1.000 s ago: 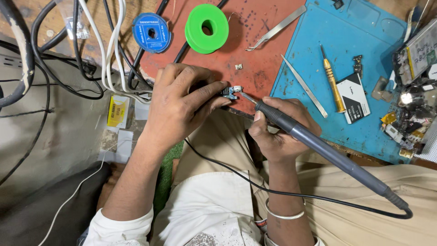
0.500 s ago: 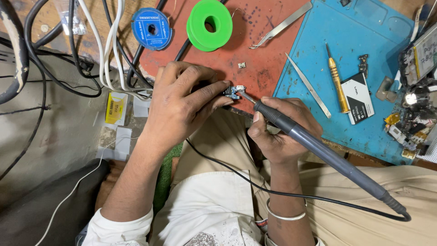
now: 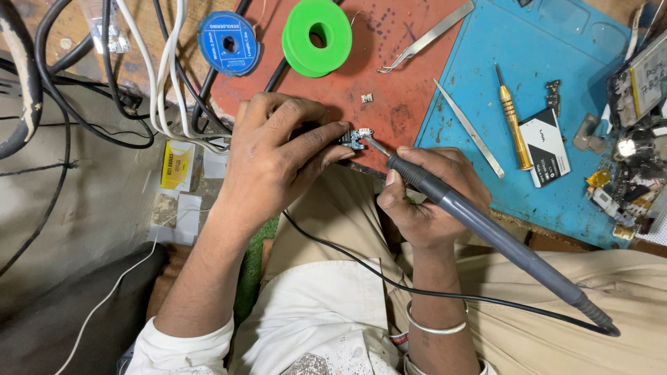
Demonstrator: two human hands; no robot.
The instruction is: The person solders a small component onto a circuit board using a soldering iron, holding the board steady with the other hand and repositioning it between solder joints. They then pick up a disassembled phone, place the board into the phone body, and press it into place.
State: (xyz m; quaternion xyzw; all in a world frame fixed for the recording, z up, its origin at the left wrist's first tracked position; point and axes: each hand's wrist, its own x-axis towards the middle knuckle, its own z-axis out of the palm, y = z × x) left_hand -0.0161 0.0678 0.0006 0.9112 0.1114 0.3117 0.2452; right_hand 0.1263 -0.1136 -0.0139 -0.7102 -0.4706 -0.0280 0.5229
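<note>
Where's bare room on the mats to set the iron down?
Free patches: red mat between the green spool and bent tweezers; blue mat above the yellow screwdriver. Crowded: the right edge, full of phone parts, and the cables at left.

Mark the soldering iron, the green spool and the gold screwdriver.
soldering iron (image 3: 486, 232), head view, middle of grey handle
green spool (image 3: 316, 35), head view, flange beside hub hole
gold screwdriver (image 3: 513, 121), head view, gold handle

You're at an electronics repair workshop: a soldering iron (image 3: 486, 229) at centre, solder-wire spools (image 3: 316, 35) at the top, tweezers (image 3: 424, 38) and a screwdriver (image 3: 511, 121) on the blue work mat (image 3: 556, 62), phone parts (image 3: 625, 173) heaped at right, cables (image 3: 139, 76) tangled upper left.
</note>
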